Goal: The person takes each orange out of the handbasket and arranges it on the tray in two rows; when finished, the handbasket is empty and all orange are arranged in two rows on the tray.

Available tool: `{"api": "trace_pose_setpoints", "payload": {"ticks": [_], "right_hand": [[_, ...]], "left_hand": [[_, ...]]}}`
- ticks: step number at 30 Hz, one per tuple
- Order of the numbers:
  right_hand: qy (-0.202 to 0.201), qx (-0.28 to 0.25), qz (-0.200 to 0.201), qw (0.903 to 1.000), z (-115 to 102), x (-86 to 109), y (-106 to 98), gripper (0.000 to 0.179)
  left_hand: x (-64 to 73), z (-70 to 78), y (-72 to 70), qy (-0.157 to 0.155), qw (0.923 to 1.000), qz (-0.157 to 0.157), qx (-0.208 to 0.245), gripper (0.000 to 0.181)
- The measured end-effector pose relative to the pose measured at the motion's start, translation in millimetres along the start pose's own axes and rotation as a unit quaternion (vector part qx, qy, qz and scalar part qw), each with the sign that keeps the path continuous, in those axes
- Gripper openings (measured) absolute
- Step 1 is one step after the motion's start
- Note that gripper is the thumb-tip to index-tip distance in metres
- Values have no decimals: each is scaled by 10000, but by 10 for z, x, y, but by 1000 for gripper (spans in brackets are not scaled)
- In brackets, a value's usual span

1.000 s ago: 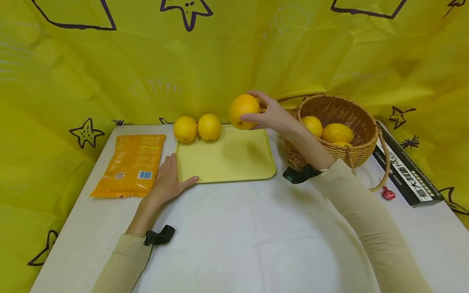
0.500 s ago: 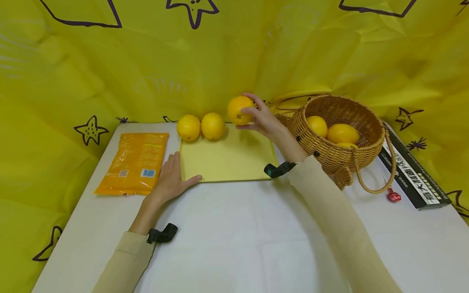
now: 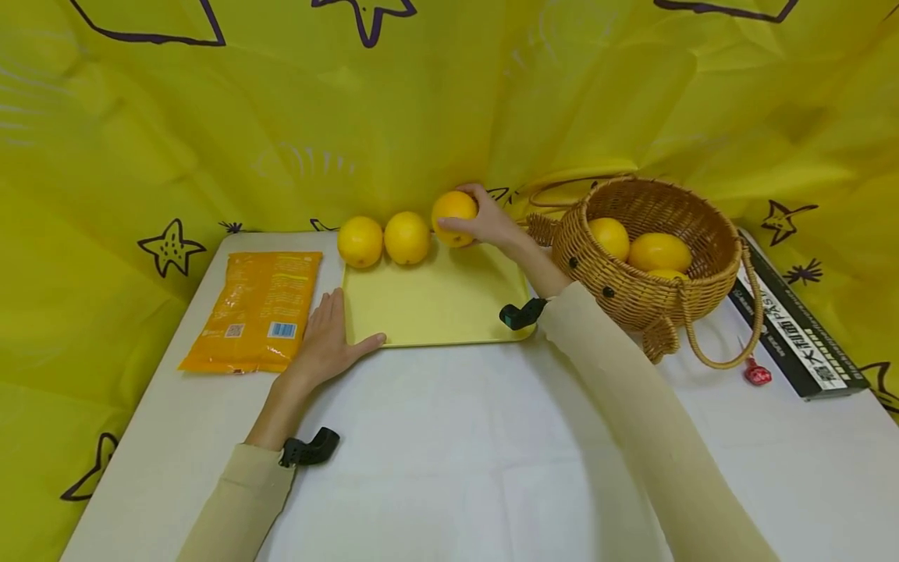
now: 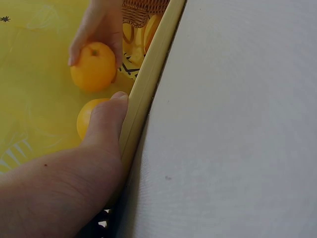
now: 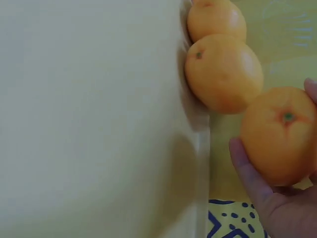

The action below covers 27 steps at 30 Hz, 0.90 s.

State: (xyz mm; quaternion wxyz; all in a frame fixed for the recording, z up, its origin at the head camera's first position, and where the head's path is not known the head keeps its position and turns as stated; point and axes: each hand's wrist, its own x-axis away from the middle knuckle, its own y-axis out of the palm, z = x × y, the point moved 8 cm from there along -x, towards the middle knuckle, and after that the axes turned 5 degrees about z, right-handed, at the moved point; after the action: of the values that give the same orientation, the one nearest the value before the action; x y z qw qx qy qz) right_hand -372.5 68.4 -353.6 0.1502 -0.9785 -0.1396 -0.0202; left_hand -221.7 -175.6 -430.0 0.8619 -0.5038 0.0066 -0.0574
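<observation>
While the left hand (image 3: 323, 339) is touching the yellow tray (image 3: 435, 312) at its near left corner, fingers straight, the right hand (image 3: 491, 222) is gripping one orange (image 3: 451, 208) by the tray's back edge; two more oranges (image 3: 407, 238) are sitting just beside it.

Room at the front, crowding along the back.
I could pass over the white table (image 3: 449, 437) between the left sleeve (image 3: 242, 484) and right sleeve (image 3: 632, 406), then across the middle of the yellow tray (image 3: 428, 308); the left hand (image 3: 326, 343) bars its near left corner, the orange packet (image 3: 260, 312) beside it. At the far edge, the left orange (image 3: 360, 242), middle orange (image 3: 407, 238) and held orange (image 3: 450, 215) leave me hardly any gap, the right hand (image 3: 488, 221) and basket (image 3: 625, 297) obstruct further right, and the curtain (image 3: 449, 101) closes the back.
</observation>
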Motion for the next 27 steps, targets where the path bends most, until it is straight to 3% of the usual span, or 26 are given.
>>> {"api": "trace_pose_setpoints", "payload": {"ticks": [5,17,27], "right_hand": [[-198,590,96,9980,90,-18,18,74],[-80,1094,280,9936,209,-42,115,81],[-376,1867,30,9817,192,-35,280,85]], "left_hand": [[-7,28,-8,12,10000,-5,33,115],[-4,48,14,60,10000,-8,44,115],[68,22,-8,58,10000,23,73,116]]}}
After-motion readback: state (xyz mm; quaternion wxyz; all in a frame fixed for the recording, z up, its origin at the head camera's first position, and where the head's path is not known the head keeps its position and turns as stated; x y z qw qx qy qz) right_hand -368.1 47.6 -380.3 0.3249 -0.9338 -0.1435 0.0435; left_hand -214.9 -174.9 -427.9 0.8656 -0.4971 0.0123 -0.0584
